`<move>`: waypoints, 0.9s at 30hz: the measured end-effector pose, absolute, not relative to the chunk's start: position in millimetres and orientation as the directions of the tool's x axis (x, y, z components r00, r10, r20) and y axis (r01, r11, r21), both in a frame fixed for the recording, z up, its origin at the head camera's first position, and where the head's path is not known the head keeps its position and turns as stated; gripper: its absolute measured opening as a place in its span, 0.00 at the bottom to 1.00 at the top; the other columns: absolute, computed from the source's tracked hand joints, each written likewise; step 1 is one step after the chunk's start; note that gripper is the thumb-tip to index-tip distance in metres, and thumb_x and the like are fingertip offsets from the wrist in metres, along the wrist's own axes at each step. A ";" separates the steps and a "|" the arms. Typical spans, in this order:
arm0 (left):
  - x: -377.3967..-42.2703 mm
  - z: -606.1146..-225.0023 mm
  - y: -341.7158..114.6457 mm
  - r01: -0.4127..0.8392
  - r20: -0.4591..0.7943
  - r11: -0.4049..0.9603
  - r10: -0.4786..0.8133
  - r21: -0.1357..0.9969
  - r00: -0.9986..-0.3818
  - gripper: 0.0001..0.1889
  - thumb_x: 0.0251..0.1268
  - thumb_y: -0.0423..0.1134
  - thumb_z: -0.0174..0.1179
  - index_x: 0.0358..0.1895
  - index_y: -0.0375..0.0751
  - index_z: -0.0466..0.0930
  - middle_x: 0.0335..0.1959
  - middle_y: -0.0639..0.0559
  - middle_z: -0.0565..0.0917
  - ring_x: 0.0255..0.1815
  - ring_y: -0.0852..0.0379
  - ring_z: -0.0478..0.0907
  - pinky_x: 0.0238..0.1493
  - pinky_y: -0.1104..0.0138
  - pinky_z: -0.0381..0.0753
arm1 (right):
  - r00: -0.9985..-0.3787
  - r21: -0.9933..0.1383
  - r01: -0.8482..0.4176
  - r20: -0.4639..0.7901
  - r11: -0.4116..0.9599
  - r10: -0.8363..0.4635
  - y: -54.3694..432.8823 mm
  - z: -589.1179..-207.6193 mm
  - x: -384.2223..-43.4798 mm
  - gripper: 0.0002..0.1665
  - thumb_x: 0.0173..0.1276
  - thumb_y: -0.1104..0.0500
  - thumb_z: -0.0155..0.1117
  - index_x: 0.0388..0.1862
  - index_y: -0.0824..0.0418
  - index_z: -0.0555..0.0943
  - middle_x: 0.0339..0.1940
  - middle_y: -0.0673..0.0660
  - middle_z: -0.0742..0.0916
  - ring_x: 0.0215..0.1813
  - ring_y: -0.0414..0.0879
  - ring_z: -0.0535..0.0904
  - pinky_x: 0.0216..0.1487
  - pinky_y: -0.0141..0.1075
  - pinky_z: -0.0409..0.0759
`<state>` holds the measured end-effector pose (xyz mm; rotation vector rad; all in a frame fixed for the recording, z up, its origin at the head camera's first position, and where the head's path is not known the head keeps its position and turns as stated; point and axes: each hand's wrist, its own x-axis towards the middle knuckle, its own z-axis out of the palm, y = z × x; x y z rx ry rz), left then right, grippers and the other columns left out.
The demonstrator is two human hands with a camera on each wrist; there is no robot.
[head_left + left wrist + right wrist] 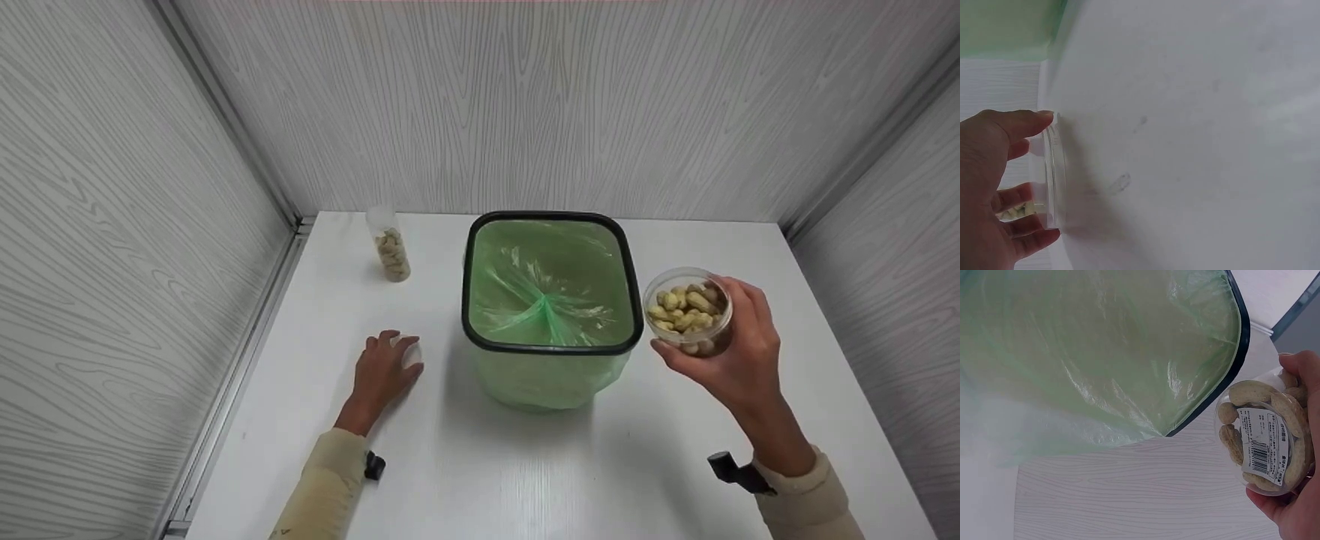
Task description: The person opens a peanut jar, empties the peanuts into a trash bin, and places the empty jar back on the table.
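My right hand (739, 352) grips a clear round plastic jar of unshelled peanuts (686, 309) just right of the bin. The jar's top is uncovered. Its base, with a white printed label (1264, 447), faces the right wrist camera. My left hand (386, 371) is low at the table's left side, its thumb and fingers around the rim of a clear round lid (1055, 177). Much of that lid is hidden by the hand in the head view. Between the hands stands a bin with a black rim (553, 349), lined with a translucent green bag (544, 300).
A tall clear container (391, 251), partly filled with peanuts, stands at the back left of the white table (525, 472). Wood-grain panels (480, 105) enclose the table at the back and both sides.
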<state>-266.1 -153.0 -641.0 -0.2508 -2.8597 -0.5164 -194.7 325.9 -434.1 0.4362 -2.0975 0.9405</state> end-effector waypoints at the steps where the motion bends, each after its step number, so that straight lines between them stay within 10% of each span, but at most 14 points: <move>1: -265.9 -641.1 -152.9 0.198 0.239 0.924 0.122 0.327 -0.963 0.24 0.62 0.46 0.74 0.61 0.48 0.85 0.62 0.36 0.81 0.53 0.37 0.79 0.44 0.49 0.84 | -0.639 -0.479 -0.570 0.769 0.668 0.006 325.9 -434.3 -194.4 0.53 0.42 0.46 0.83 0.66 0.71 0.77 0.56 0.75 0.80 0.62 0.39 0.75 0.66 0.20 0.70; 27: -263.8 -644.6 -155.7 0.169 0.172 0.921 0.115 0.351 -0.978 0.32 0.69 0.52 0.67 0.71 0.38 0.75 0.73 0.38 0.76 0.70 0.35 0.74 0.66 0.42 0.77 | -0.635 -0.465 -0.569 0.772 0.679 -0.004 325.7 -433.6 -193.3 0.52 0.42 0.47 0.82 0.65 0.71 0.77 0.55 0.75 0.80 0.59 0.46 0.77 0.65 0.20 0.69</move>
